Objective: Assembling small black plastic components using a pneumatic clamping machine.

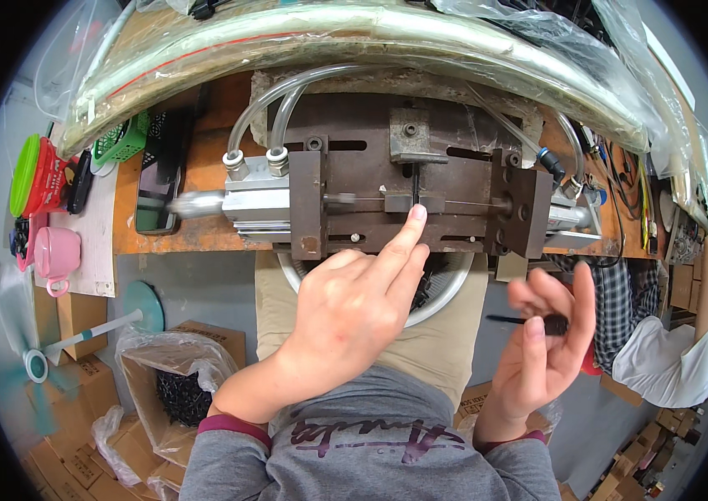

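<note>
A brown metal fixture (354,179) lies across the bench in front of me, with a silver pneumatic cylinder (258,204) at its left end and a second cylinder (569,219) at its right. A thin black rod (416,179) stands lengthwise in the small block at its middle. The stretched index finger of my left hand (354,305) rests at the rod's near end; nothing shows in that palm. To the right, apart from the fixture, my right hand (550,338) pinches a slim black rod with a round head (554,324) between thumb and fingers.
Below the fixture, between my legs, sits a pale-rimmed tub (454,296) of black parts. A phone (158,188), a pink cup (57,253) and a green basket (123,140) are at left. Beside a fan (37,366) stands a lined carton (141,367). Another person (662,355) sits at right.
</note>
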The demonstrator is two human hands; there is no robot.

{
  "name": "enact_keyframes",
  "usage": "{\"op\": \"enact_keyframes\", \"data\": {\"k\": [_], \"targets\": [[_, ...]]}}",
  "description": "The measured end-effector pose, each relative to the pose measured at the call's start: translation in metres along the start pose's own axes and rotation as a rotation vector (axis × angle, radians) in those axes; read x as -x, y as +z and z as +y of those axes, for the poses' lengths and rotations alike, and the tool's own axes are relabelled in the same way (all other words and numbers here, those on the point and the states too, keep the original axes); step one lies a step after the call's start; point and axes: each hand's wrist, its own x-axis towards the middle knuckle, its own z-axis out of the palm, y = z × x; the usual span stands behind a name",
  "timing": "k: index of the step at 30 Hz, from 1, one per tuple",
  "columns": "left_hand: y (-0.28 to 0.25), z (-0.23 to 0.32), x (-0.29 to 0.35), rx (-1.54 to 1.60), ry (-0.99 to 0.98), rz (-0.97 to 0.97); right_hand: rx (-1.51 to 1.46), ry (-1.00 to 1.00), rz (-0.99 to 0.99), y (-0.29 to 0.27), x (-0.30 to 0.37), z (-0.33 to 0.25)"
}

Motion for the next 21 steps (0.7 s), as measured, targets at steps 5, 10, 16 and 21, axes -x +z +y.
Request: {"op": "enact_keyframes", "data": {"k": [5, 10, 16, 21], "targets": [[-0.006, 0.007, 0.001, 0.617, -0.061, 0.11, 0.426, -0.336, -0.31, -0.004, -0.004, -0.001], [-0.017, 0.018, 0.005, 0.946, -0.069, 0.077, 0.44, -0.512, -0.489, 0.018, -0.01, 0.001], [-0.027, 0.004, 0.011, 0.892, -0.122, 0.218, 0.244, -0.672, -0.144, 0.033, -0.006, -0.007], [-0.015, 0.003, 0.007, 0.578, 0.029, 0.335, -0.344, -1.078, 0.095, 0.041, -0.004, -0.064]]}}
